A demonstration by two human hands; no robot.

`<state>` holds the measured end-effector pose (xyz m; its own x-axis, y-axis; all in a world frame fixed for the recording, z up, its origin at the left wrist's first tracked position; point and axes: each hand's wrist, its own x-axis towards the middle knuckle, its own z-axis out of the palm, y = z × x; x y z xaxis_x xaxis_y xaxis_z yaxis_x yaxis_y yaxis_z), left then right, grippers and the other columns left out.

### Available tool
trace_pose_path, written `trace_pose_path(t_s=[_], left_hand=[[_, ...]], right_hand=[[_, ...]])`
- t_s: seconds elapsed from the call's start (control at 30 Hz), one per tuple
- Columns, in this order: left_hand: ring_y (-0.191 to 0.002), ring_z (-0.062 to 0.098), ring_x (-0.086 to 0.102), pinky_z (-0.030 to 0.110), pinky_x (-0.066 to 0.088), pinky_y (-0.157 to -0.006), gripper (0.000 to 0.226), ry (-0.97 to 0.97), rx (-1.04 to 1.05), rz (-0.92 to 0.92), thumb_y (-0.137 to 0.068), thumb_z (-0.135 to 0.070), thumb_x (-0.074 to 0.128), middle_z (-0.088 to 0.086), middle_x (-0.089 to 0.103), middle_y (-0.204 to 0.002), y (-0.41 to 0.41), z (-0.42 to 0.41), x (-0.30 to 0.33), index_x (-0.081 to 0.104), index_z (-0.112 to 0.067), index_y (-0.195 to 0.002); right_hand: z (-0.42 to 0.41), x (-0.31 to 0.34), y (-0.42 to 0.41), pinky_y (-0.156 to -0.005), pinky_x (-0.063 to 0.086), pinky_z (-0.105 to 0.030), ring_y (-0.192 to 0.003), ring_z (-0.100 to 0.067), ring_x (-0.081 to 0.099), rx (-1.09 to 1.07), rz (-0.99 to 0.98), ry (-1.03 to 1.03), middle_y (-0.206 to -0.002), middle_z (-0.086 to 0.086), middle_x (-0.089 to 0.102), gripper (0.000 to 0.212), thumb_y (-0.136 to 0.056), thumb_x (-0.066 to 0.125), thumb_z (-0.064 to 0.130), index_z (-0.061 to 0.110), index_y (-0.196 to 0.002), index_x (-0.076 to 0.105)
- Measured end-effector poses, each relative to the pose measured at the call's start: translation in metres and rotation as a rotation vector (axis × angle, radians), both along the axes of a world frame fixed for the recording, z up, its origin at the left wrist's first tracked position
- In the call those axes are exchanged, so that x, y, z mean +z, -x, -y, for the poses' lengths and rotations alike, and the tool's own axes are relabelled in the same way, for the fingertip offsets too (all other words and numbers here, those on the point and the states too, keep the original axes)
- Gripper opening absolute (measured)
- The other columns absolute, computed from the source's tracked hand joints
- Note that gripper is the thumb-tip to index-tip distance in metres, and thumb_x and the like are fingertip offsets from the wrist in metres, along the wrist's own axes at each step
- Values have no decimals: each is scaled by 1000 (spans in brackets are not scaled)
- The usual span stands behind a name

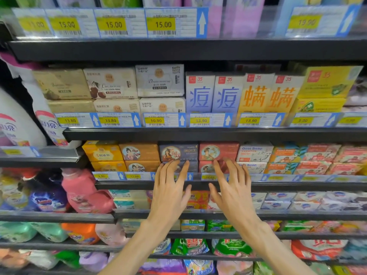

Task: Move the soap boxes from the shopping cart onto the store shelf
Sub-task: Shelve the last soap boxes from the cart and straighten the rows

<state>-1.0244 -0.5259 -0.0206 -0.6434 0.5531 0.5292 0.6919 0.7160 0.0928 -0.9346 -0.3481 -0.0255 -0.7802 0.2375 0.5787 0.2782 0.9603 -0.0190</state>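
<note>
soap boxes (pixel 178 152) stacked on shelf (pixel 198 185); both hands open.

Hands: two. Blue acne-soap boxes (pixel 214 94): two. Orange mite-soap boxes (pixel 268 96): two. Goat Soap boxes (pixel 255 153): two white.

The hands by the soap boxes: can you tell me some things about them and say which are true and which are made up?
1. Both hands have their fingers spread out straight. True: the left hand and the right hand are both open.
2. The right hand is holding a pink bottle. False: the pink bottle stands on a shelf off to the left, untouched.
3. The left fingertips reach the dark blue soap boxes. True.
4. The right fingertips are at the yellow boxes. False: they are at the red soap boxes; the yellow boxes are far left on that row.
5. The shopping cart is in view. False: only shelves show.
</note>
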Motion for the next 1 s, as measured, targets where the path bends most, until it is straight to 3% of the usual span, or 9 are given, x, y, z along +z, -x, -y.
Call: trace_pose_path(t_s=[0.17,0.33,0.47,0.7,0.87,1.0], left_hand=[[-127,28,42,46,36,-105,46,-163,-44,-39,-90,-23,62,9,48,-133,6,15,14,54,-16,-136],[-127,32,41,46,34,-107,42,-255,-46,-94,-89,-19,67,12,49,-132,31,34,33,58,-13,-130],[-126,34,43,46,33,-109,46,-228,-30,-117,-89,-24,69,11,50,-132,47,40,41,57,-14,-132],[-125,33,42,48,36,-105,55,-150,-6,-96,-91,-34,65,9,46,-134,58,42,54,49,-20,-141],[-128,36,38,50,37,-106,50,-140,10,-67,-90,-35,66,12,47,-136,63,41,60,52,-20,-136],[-125,38,41,54,38,-105,48,-132,14,-56,-90,-34,66,14,50,-134,67,41,61,54,-18,-134]], right_hand=[[9,21,1,-113,30,-51,-128,-33,43,115,-132,32,-137,-15,47,51,-89,65,27,14,-137,53],[17,46,21,-112,36,-45,-126,-33,47,237,-155,48,-137,-16,50,44,-94,59,27,7,-133,54],[17,57,33,-97,47,-46,-109,-34,51,191,-134,61,-121,-13,53,35,-92,61,32,9,-118,59],[7,63,44,-106,37,-51,-120,-39,50,104,-58,8,-124,-15,56,40,-91,64,44,11,-115,63],[10,77,53,-98,40,-52,-100,-39,62,33,67,21,-99,-12,68,39,-86,67,49,15,-105,71],[16,89,58,-100,41,-54,-111,-39,58,32,138,53,-113,-12,67,46,-87,65,52,18,-117,68]])
